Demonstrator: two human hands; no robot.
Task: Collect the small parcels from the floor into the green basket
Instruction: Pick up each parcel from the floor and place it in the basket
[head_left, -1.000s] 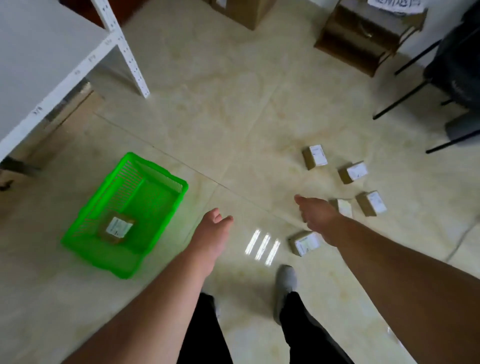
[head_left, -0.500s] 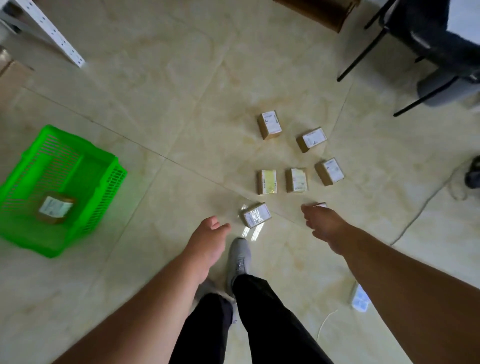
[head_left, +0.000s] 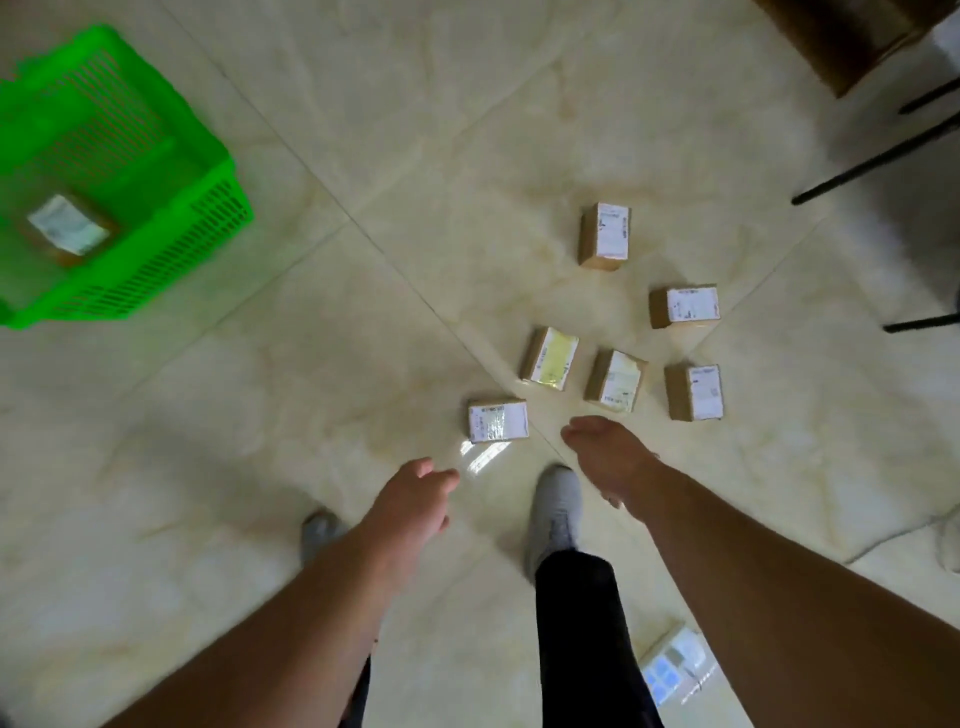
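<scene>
Though reaching, hands (head_left: 415, 493) empty, relaxed.

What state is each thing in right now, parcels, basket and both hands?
Green basket: upright, one parcel inside.
Six floor parcels: loose on tiles, untouched.
Left hand: open, holding nothing.
Right hand: open, holding nothing, above floor near the parcels.

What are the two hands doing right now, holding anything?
Left hand: open, fingers loose, holding nothing.
Right hand: open, holding nothing, above the floor.
</scene>
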